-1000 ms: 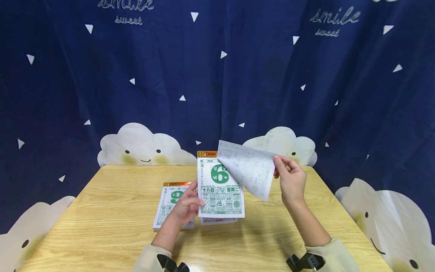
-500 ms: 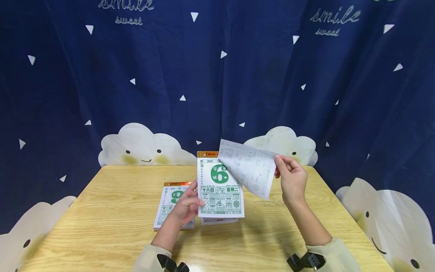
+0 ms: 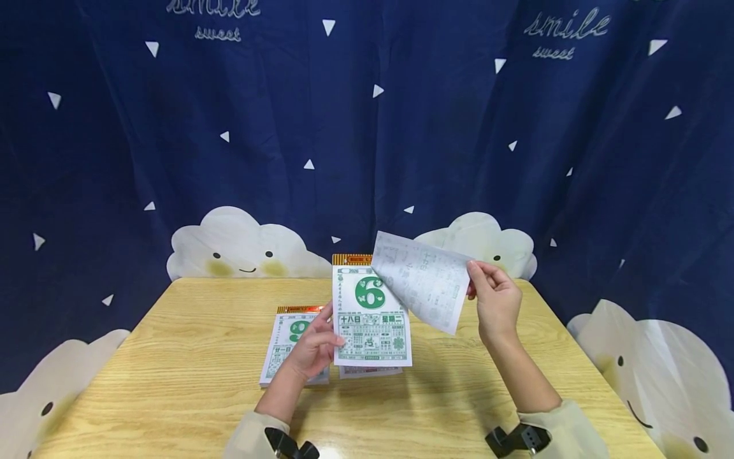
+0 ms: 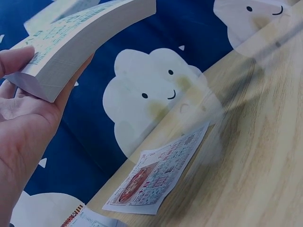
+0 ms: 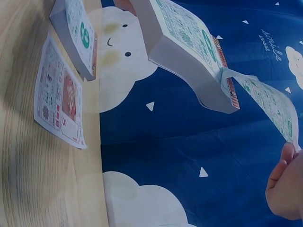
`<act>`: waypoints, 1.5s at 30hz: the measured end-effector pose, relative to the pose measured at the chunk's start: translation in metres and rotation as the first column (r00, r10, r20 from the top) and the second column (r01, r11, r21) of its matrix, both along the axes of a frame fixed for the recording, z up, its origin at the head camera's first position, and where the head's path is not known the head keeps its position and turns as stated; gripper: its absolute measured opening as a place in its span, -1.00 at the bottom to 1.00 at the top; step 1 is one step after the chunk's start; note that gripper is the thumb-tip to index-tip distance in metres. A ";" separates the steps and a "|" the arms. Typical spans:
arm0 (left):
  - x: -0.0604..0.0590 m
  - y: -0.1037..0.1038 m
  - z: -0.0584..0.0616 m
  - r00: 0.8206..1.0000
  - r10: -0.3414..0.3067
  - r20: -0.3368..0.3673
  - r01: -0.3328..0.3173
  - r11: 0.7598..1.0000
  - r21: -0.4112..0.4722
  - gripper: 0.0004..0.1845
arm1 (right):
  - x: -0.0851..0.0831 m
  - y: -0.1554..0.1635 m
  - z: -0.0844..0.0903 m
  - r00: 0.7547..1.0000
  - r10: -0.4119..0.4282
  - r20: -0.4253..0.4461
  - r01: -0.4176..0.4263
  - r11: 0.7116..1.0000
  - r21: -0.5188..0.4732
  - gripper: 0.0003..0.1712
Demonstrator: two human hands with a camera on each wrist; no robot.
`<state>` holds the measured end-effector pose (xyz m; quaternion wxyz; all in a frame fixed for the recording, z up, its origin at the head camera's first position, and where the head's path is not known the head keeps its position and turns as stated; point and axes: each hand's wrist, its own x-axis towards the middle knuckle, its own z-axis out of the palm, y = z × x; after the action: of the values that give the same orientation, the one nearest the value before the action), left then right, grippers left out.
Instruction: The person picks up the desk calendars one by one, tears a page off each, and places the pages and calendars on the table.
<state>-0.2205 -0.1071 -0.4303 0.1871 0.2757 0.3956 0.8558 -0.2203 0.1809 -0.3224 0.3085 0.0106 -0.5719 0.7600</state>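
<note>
Fingers of the left hand [image 3: 312, 352] curl around the lower left corner of a thick tear-off calendar pad [image 3: 369, 315], lifted off the wooden table [image 3: 172, 376] at the frame's centre. To its right, the right hand [image 3: 496, 303] pinches one partly peeled page [image 3: 427, 287] by its free corner, thumb in front; that page is joined to the pad's orange-bound top edge. Two calendar pads are visible: the held one, long axis running upward, binding away from the person, showing a green 6, and a second pad [image 3: 287, 344] lying flat left of centre behind the left hand. One loose sheet [image 4: 161, 172] lies on the table beneath the raised pad. Beyond the table's far edge hangs a navy curtain [image 3: 367, 127] with white clouds and triangles.
</note>
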 end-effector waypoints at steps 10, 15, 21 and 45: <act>0.000 0.001 0.000 1.000 0.004 -0.001 -0.004 1.000 0.005 -0.15 | -0.002 0.001 -0.002 1.000 -0.005 0.013 0.006 1.000 -0.013 -0.90; -0.001 0.000 -0.001 1.000 -0.008 -0.018 0.008 1.000 0.012 -0.16 | -0.002 0.004 -0.003 1.000 -0.013 0.018 0.013 1.000 -0.016 -0.90; -0.001 -0.001 -0.001 1.000 -0.011 -0.013 0.011 1.000 0.009 -0.16 | -0.003 0.004 -0.003 0.999 -0.025 0.023 0.026 0.999 -0.023 -0.89; 0.000 -0.004 -0.001 0.999 -0.022 -0.032 0.023 0.999 0.034 -0.19 | -0.005 0.008 -0.004 0.998 -0.054 0.037 0.055 0.998 -0.040 -0.93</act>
<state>-0.2208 -0.1109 -0.4317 0.1856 0.2970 0.3806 0.8558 -0.2253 0.1891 -0.3269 0.3189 -0.0249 -0.5619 0.7629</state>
